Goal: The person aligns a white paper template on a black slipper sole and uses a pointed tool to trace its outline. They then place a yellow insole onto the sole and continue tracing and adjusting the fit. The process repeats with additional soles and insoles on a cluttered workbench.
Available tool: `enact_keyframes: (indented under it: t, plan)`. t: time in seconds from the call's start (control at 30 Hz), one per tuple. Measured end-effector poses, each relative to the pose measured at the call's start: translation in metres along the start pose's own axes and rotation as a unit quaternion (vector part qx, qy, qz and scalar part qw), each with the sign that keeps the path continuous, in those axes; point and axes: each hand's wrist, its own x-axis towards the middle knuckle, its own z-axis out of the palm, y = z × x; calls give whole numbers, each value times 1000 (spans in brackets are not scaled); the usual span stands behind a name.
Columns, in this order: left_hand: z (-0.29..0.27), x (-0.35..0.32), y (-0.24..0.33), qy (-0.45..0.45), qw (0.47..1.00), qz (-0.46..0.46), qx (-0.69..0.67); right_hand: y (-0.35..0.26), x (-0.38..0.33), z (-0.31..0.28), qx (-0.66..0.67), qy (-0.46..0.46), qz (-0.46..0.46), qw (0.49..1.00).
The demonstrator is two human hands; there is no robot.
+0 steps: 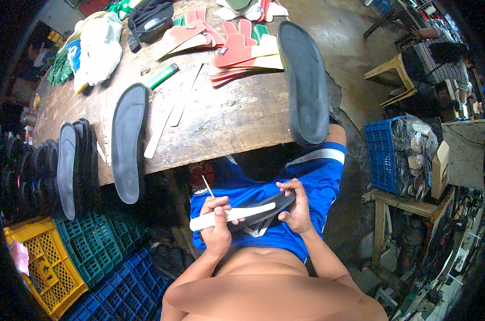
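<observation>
On my lap, over blue shorts, lies a black shoe sole (273, 207), its end held between the fingers and thumb of my right hand (297, 211). My left hand (217, 222) is closed around a flat white strip (253, 212), which lies across the sole. A thin pale stick (207, 185) also sticks up out of my left fingers. Two black soles rest on the table: one sole (306, 85) at the right corner, another sole (129, 142) over the left front edge.
On the wooden table (221, 120) are red cut pieces (237, 53), a green tube (163, 76), white strips (159, 134) and a plastic bag (100, 45). More soles (67, 166) stand at left above yellow (44, 267) and blue crates (124, 289). Right stands a blue crate (381, 155); a person (440, 59) sits beyond.
</observation>
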Motion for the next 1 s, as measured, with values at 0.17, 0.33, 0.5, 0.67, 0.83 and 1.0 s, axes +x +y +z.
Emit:
enact_keyframes:
  t: [0.17, 0.33, 0.5, 0.67, 0.83, 1.0]
  plan:
    - [2, -4, -1, -25, 982, 50, 183, -1, 3, 5, -75, 0, 10, 997]
    - [-5, 4, 21, -73, 967, 56, 237, -6, 17, 13, -113, 0, 35, 993]
    - [-46, 7, 52, -75, 962, -113, 235, -11, 35, 24, -147, -2, 44, 988]
    - [-73, -1, 51, -43, 964, -156, 209, -17, 51, 36, -184, -32, 18, 982]
    - [-74, -5, 45, -40, 961, -144, 233, -21, 57, 32, -182, -65, 12, 981]
    - [-71, -11, 44, -47, 947, -74, 309, -19, 56, 33, -153, -47, 49, 986]
